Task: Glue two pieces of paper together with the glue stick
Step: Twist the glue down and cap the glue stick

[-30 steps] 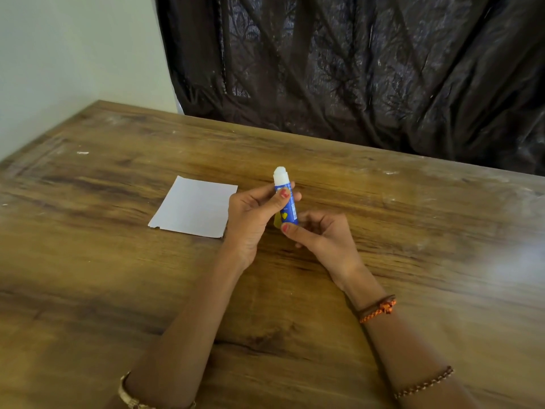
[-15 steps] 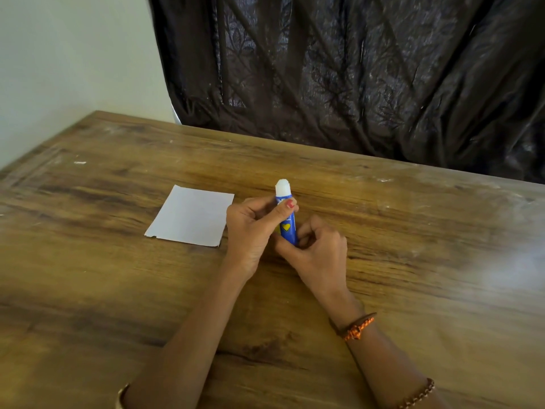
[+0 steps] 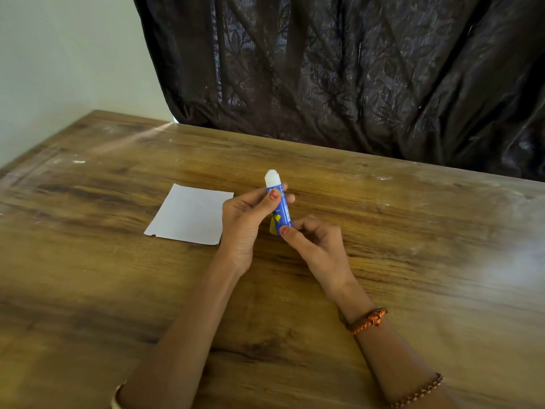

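Note:
A blue glue stick with yellow marks stands upright above the table, its white glue tip bared at the top. My left hand grips the tube's upper half between thumb and fingers. My right hand pinches the yellow base at the bottom with thumb and fingers. A white sheet of paper lies flat on the table just left of my left hand. I see only one sheet; the cap is not visible.
The wooden table stretches wide on all sides. A dark curtain hangs behind the far edge, and a pale wall stands at the back left.
My right hand has turned at the stick's base, its fingers opening out from a tighter curl. The stick stays upright in my left hand.

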